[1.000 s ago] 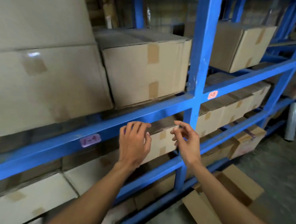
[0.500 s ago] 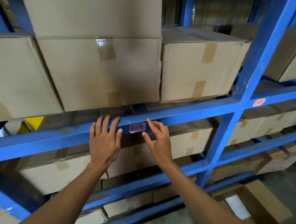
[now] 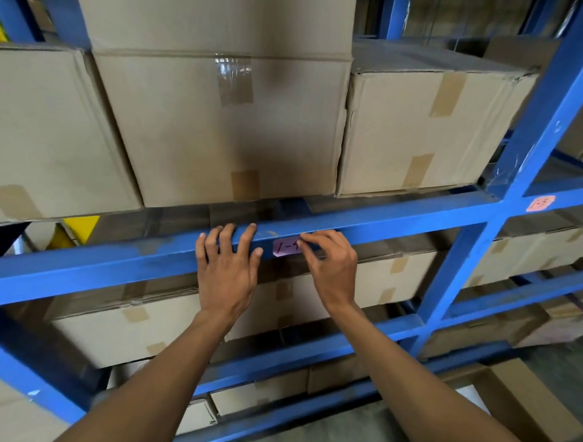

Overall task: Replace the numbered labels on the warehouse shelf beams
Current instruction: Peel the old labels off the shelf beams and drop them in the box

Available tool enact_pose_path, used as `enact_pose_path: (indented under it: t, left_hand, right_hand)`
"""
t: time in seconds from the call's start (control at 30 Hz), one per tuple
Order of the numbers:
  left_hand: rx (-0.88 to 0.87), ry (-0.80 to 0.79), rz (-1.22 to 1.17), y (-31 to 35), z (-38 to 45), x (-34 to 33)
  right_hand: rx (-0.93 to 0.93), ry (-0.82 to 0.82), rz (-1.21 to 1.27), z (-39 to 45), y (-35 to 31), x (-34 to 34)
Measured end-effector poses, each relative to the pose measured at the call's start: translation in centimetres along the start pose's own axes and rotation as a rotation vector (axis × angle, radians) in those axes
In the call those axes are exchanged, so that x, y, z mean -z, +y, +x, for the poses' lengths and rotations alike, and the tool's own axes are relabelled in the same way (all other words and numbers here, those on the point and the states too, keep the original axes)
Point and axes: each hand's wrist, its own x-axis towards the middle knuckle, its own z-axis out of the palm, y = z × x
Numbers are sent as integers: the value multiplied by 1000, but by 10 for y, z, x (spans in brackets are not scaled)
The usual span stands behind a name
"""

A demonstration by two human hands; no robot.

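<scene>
A pink label (image 3: 283,248) marked "1-4" is stuck on the front of a blue shelf beam (image 3: 418,220) at mid-height. My left hand (image 3: 226,271) lies flat on the beam just left of the label, fingers spread, holding nothing. My right hand (image 3: 331,270) is at the label's right end; its curled index finger and thumb pinch that edge and cover part of the "4". A second label, orange (image 3: 540,203) and marked "1-5", sits on the beam of the bay to the right.
Large taped cardboard boxes (image 3: 221,122) stand on the shelf just above the beam, and more fill the levels below. A blue upright (image 3: 523,158) rises to the right. An open cardboard box (image 3: 523,405) lies on the floor at lower right. Something yellow (image 3: 80,225) shows behind the left boxes.
The view swung left from the upright to the "1-4" label. Both hands came onto the beam; the left settled flat, and the right fingertips closed on the label's right edge.
</scene>
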Motion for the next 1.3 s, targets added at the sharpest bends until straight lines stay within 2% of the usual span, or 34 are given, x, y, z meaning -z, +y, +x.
enact_pose_path:
  t: [0.53,0.67,0.77,0.97,1.07,1.3]
  left_hand:
    - [13,-25,6,3,-1,3]
    - [45,-40,-6,8,-2,6]
    - [55,-47,-100,27,-2,6]
    - [-260,-82,-269,126,-8,-12]
    - [-366,-214,-320,181,-20,-27]
    - [-562,-542,-486,313,-49,-85]
  right_hand:
    - [-37,-247,132,-1,-7,32]
    - [-183,-215,219,-3,0,55]
    - [-339,-197,296,-4,17,78]
    - [-651,10,400,-7,80,134]
    - [-760,113,407,-15,118,170]
    - [-1010,235,277,-59,218,268]
